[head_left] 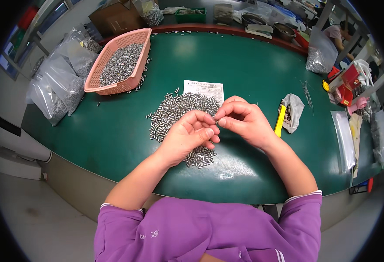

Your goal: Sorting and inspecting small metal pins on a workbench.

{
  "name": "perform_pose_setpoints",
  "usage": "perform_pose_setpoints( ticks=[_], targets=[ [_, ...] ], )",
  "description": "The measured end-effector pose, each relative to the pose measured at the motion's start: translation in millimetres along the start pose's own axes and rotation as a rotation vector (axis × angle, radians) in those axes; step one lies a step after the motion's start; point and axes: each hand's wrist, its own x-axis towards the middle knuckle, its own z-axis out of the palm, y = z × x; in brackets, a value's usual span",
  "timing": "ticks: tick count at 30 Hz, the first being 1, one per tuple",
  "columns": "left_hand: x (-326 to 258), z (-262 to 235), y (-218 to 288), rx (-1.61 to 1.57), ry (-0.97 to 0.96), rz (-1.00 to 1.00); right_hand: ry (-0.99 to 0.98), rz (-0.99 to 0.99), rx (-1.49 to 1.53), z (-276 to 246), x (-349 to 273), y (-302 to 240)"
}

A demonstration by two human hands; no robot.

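Pinching together above the pile of small metal pins (180, 114), the left hand (187, 135) and the right hand (243, 121) meet fingertip to fingertip over the green table (253, 74). The left hand is curled nearly closed, thumb pressed toward its bent fingers; whatever it grips is too small to make out. The right hand is likewise curled, its thumb and forefinger drawn tight at the point where the two hands touch, and what sits between them cannot be told either.

The pile of pins lies directly under and just beyond the hands, spreading toward the far side, with a few strays at its near edge below the left wrist. A printed paper slip (204, 90) lies touching the far edge of the pile. To the right of the pile, past the right hand, a yellow-handled tool (280, 121) lies beside a crumpled small bag (293, 112). Far left of the pile stands a pink plastic basket (136, 77) filled with more pins, some spilled along its side. Beyond the basket, at the table's left rim, clear plastic bags (59, 85) of metal parts lean together. Well to the right of the pile, flat clear bags (344, 139) lie near the table's edge, and another filled bag (320, 54) stands at the far right. The person's purple sleeves (209, 231) show nearest the camera.
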Motion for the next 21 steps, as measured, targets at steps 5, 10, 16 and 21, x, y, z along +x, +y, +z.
perform_pose_setpoints(
  ticks=[5,10,16,21],
  targets=[
    [1,0,-3,-0.006,-0.011,-0.005,-0.054,-0.013,0.023,6,-1,4],
    [5,-4,-2,-0.086,-0.005,-0.116,0.012,0.006,-0.1,3,1,0],
    [6,-6,-1,-0.122,0.025,-0.103,0.107,0.036,-0.309,-10,6,1],
    [7,-11,1,-0.163,0.073,-0.028,0.182,0.017,-0.782,-31,5,17]
  ],
)
